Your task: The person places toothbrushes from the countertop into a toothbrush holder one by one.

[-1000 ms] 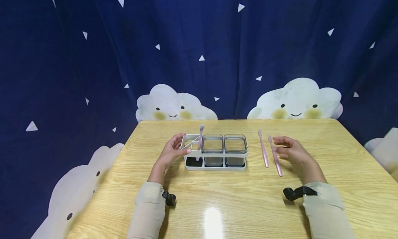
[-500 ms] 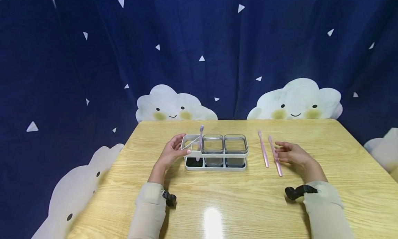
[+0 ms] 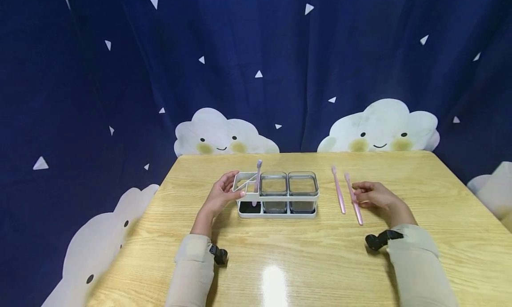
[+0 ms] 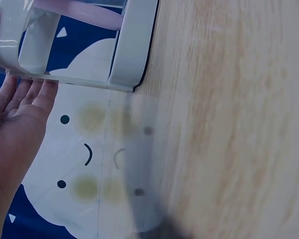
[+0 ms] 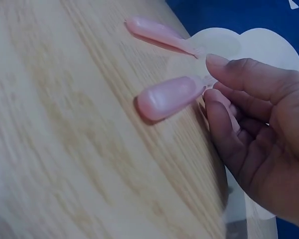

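Note:
My left hand (image 3: 219, 194) grips the left end of a white toothbrush holder (image 3: 280, 199), thumb on the front rim. In the left wrist view, the left fingers (image 4: 45, 92) lie against the holder's side. A lilac toothbrush (image 3: 258, 178) stands in a holder compartment. At the right, my right hand (image 3: 378, 196) is beside the nearer of two pink toothbrushes (image 3: 354, 200). In the right wrist view, its thumb and fingers lie either side of that toothbrush's far part, a gap showing at the thumb; whether the fingers touch it is unclear. The other pink toothbrush (image 3: 338, 191) lies to its left.
Two clear square cups (image 3: 274, 185) sit in the holder's middle and right places. Everything stands on a wooden table (image 3: 312, 262). Behind it hangs a dark blue curtain (image 3: 240, 40) with white triangles and smiling clouds.
My right hand has lowered slightly toward the nearer pink toothbrush, and its fingers have drawn closer together. The left hand, holder and toothbrushes look unmoved.

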The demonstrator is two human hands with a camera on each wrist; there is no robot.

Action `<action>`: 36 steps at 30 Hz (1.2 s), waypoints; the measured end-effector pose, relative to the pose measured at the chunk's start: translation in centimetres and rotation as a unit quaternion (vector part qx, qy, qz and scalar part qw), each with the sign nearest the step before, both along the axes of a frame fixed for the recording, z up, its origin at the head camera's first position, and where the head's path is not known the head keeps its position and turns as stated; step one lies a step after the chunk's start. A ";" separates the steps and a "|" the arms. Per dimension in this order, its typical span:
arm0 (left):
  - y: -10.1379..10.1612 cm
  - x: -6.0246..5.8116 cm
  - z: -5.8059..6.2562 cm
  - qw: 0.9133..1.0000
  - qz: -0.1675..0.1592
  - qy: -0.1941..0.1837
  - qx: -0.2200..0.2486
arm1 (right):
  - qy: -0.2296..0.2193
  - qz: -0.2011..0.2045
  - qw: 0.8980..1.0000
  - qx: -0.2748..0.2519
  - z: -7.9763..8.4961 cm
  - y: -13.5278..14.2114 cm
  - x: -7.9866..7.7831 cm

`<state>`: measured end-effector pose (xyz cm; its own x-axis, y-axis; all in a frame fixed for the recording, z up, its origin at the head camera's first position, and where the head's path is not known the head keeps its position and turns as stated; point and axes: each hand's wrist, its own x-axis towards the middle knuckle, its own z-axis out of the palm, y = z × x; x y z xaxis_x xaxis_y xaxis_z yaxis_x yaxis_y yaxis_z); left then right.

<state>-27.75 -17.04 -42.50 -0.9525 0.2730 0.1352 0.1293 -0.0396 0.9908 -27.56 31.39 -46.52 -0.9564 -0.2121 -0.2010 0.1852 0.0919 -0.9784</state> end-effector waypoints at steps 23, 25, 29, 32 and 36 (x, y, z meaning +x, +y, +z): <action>0.3 1.3 2.1 1.000 -0.009 -0.020 0.006 | 0.040 0.016 0.969 0.244 2.0 -2.6 -1.2; 0.3 1.2 2.0 1.000 -0.010 -0.020 0.008 | 0.036 0.010 0.966 0.257 2.3 -2.7 -1.3; 0.2 1.1 1.8 1.000 -0.012 -0.020 0.001 | 0.010 0.005 0.972 0.234 2.7 -2.5 -1.0; 0.2 1.1 1.8 1.000 -0.015 -0.020 -0.006 | 0.000 0.001 0.976 0.218 2.8 -2.4 -0.6; 0.3 1.1 1.8 1.000 -0.011 -0.017 -0.006 | -0.003 -0.010 0.982 0.188 2.7 -2.3 -0.5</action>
